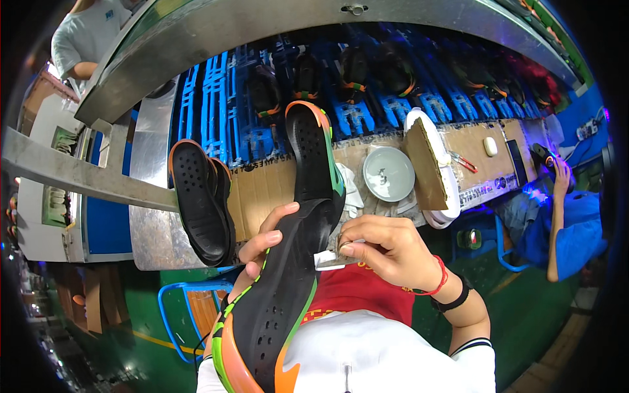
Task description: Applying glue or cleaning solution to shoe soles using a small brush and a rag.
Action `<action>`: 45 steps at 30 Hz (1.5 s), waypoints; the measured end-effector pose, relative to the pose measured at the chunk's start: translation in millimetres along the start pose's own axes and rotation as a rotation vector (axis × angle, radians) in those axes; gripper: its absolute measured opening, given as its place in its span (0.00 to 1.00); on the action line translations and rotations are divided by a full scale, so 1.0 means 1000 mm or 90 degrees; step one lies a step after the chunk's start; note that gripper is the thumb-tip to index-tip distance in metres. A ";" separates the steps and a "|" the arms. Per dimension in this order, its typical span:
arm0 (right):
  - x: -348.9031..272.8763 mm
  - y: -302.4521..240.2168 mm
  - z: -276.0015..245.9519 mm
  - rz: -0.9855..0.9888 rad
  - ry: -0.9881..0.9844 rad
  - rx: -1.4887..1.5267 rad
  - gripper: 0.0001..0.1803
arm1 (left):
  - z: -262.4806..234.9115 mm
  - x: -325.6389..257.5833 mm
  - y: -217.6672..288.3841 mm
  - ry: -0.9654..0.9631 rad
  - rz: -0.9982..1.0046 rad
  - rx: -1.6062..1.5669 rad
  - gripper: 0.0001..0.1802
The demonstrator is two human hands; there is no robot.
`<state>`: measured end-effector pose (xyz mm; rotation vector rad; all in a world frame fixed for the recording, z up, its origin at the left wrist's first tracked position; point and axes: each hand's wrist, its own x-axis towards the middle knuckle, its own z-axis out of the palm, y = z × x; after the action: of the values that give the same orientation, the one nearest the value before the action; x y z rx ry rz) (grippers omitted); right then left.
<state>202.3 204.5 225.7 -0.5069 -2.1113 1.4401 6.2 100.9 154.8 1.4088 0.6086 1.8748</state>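
The left hand (265, 245) wraps around the waist of a long black shoe sole (288, 262), its fingers (278, 219) curled over the upper face and clenched on it. The right hand (386, 252) presses against the sole's right edge, fingertips pinched shut on a small grey pad (331, 257) (whether cloth or sponge, I cannot tell).

The sole runs upright through the middle of the view, heel near the person's chest, toe reaching over the cardboard-covered desk (262, 190). It stands close to what lies on the desk, with freer space on the right, above the green floor.

The sole is black and perforated, rimmed in orange and green. Just to its left a pair of black soles (200, 200) lies on the desk's metal edge. To the right sit a round grey dish (388, 173) and a cardboard block (426, 164) on a white tray (449, 196). A seated person in blue (567, 229) is at the far right.
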 end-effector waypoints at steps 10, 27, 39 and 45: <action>-0.001 0.006 0.011 -0.042 0.023 -0.153 0.05 | -0.004 -0.006 0.009 0.016 -0.047 0.001 0.31; 0.000 0.002 0.011 -0.059 -0.039 -0.041 0.04 | -0.025 -0.008 0.000 -0.081 -0.058 0.167 0.22; -0.038 0.007 -0.017 0.019 0.490 0.152 0.05 | 0.013 0.043 0.019 -0.134 -0.170 0.600 0.66; -0.086 0.004 -0.043 -0.003 0.719 0.166 0.07 | 0.062 0.144 0.005 -0.048 -0.121 0.039 0.73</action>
<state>296.6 188.7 215.9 -0.9197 -1.0111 0.9972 41.4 205.5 267.1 1.4021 0.7407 1.6588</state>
